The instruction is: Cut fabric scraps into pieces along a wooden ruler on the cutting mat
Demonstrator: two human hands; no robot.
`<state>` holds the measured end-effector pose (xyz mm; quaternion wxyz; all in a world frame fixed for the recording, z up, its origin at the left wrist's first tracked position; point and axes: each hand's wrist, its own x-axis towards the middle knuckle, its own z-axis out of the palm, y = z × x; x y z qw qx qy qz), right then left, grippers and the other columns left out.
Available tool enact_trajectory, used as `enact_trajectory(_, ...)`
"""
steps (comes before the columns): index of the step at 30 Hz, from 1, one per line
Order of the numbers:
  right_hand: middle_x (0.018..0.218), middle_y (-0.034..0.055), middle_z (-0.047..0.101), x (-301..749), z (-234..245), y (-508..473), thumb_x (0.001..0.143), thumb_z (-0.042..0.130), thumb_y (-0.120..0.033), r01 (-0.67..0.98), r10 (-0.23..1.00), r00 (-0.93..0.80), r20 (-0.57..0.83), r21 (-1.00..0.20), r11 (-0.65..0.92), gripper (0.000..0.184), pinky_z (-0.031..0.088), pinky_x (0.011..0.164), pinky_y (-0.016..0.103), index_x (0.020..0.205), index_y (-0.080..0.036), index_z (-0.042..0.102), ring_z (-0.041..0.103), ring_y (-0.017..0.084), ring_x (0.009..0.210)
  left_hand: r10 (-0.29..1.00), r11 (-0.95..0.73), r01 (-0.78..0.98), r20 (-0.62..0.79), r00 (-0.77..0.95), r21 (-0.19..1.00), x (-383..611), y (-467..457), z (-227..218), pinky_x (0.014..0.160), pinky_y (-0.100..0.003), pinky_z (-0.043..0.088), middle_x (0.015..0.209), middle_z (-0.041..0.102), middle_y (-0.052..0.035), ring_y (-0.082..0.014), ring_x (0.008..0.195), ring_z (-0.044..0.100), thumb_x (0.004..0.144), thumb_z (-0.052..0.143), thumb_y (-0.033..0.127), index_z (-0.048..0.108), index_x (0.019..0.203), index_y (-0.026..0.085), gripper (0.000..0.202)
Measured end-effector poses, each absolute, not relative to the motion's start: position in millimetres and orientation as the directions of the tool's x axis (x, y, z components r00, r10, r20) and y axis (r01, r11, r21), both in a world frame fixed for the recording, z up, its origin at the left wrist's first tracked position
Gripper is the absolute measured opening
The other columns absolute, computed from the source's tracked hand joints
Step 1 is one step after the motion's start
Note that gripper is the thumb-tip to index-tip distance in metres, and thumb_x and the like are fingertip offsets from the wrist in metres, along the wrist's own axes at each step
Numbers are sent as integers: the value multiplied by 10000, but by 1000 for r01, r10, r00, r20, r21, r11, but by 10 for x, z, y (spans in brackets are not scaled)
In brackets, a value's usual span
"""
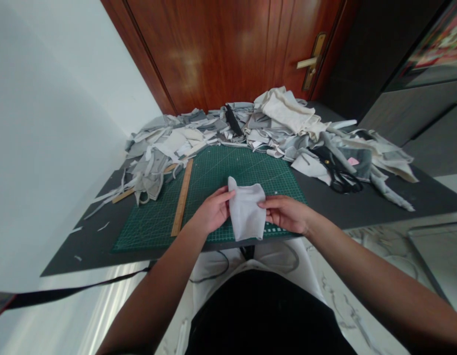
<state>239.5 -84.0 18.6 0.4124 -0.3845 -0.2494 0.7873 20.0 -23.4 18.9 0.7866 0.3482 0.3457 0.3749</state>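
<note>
left hand [212, 213], right hand [287, 213] bare | blk top [265, 315] | wht garment [213, 276] under

cloth piece [246, 211] on cutting mat [221, 172], ruler [182, 197] left, scissors [341, 178] right (scrap pile [283, 114] behind).

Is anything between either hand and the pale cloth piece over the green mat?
Nothing visible. The left hand and right hand each pinch the cloth piece at its side edges, over the green mat.

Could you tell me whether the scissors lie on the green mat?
No, the scissors rest on the dark table, right of the mat.
</note>
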Motion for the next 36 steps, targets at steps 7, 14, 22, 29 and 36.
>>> enact_trajectory(7, 929, 53, 769, 2451, 348, -844, 855, 755, -197, -449, 839, -410, -358, -722, -527, 236, 650, 684, 281, 1071, -166, 666, 749, 158, 728, 826, 452, -315, -259, 501, 834, 160, -332, 261, 811, -334, 591, 1034, 769, -65, -211, 886, 736, 776, 804, 163, 696, 1119, 190, 361)
enact_trajectory(14, 869, 22, 742, 2503, 488, -775, 836, 765, -262, -492, 897, -367, -246, -767, -412, 169, 616, 735, 258, 938, -183, 656, 710, 127, 726, 827, 391, -310, -184, 531, 866, 89, -190, 456, 819, -356, 590, 1047, 763, -70, -252, 936, 735, 727, 833, 202, 686, 1135, 204, 434)
enact_trajectory(22, 698, -85, 624, 2589, 628, -677, 613, 914, -125, -473, 989, -129, 77, -881, 7, 352, 462, 541, 182, 801, -214, 630, 572, 73, 589, 904, 62, -360, 101, 415, 931, 1, -189, 619, 785, -346, 577, 943, 775, -4, -217, 854, 728, 667, 871, 214, 741, 1016, 241, 373)
enact_trajectory(29, 874, 26, 743, 2491, 557, -648, 686, 901, -301, -406, 930, -334, -154, -867, -290, 313, 568, 763, 278, 918, -166, 741, 698, 147, 803, 903, -29, -181, 103, 418, 983, -102, -73, 648, 656, -282, 510, 836, 763, -8, -179, 716, 683, 609, 898, 235, 778, 873, 190, 293)
enact_trajectory(36, 759, -40, 694, 2524, 478, -564, 669, 891, -190, -516, 967, -229, -111, -829, -218, 238, 547, 663, 218, 780, -187, 680, 641, 89, 662, 891, 67, -246, 53, 452, 967, -76, -62, 595, 711, -294, 537, 869, 768, -26, -190, 772, 707, 651, 863, 216, 759, 965, 176, 333)
